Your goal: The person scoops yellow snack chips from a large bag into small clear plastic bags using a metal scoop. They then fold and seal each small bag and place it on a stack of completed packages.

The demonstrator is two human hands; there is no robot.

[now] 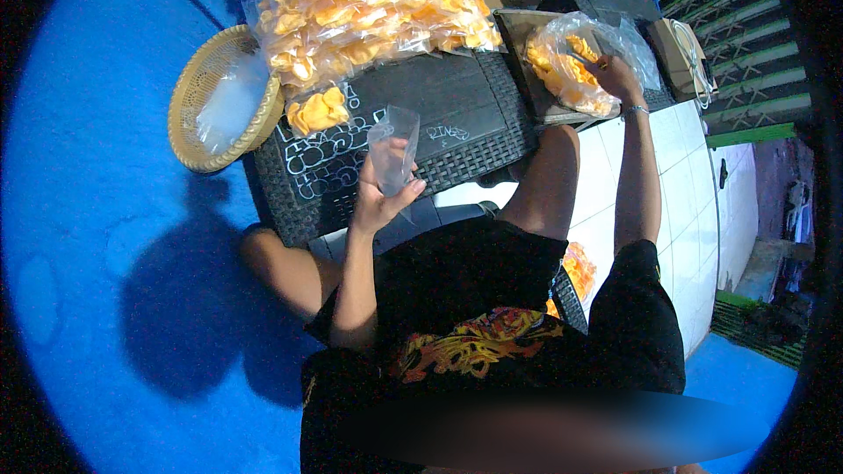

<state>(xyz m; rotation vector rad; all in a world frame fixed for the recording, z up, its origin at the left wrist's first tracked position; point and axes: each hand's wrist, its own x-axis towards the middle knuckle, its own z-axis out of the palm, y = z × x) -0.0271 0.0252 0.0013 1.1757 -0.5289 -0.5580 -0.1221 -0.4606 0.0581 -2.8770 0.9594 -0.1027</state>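
My left hand [379, 189] holds a small, clear plastic bag [395, 145] upright above the black woven table [470, 149]. My right hand [619, 79] grips what looks like a metal tong or scoop [587, 61], its far end in a large open bag of orange crackers [558, 70] at the right. A small pile of crackers in plastic [318, 112] lies on the table, left of my left hand. Behind it is a large heap of bagged crackers [369, 9]. A yellow basket [189, 123] with clear plastic bags in it stands at the table's left.
A blue wall or floor surface [114, 193] fills the left. White tiles [676, 193] lie to the right, with orange bagged items [575, 272] by my leg. Cardboard [676, 53] with coiled white cord and a metal folding gate [738, 53] are at the upper right.
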